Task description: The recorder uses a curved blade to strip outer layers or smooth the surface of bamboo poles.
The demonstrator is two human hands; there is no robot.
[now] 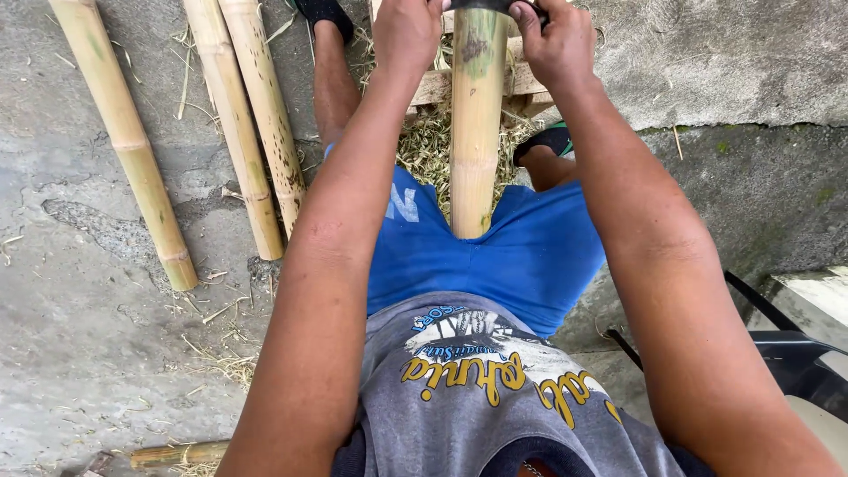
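Observation:
A pale bamboo pole [477, 124] runs away from me between my legs, its near end resting against my blue shorts [530, 256]. My left hand [406, 31] and my right hand [556, 40] are at the top of the frame, one on each side of the pole. Both are closed on a dark tool [495, 5] that lies across the pole; most of the tool is cut off by the frame edge. The pole's far part rests on a wooden block [437, 84].
Three bamboo poles [234, 124] lie on the concrete floor [79, 336] at the left. Shavings [428, 146] are piled under the held pole. A short bamboo piece [177, 455] lies at the bottom left. A dark chair [799, 353] stands at the right.

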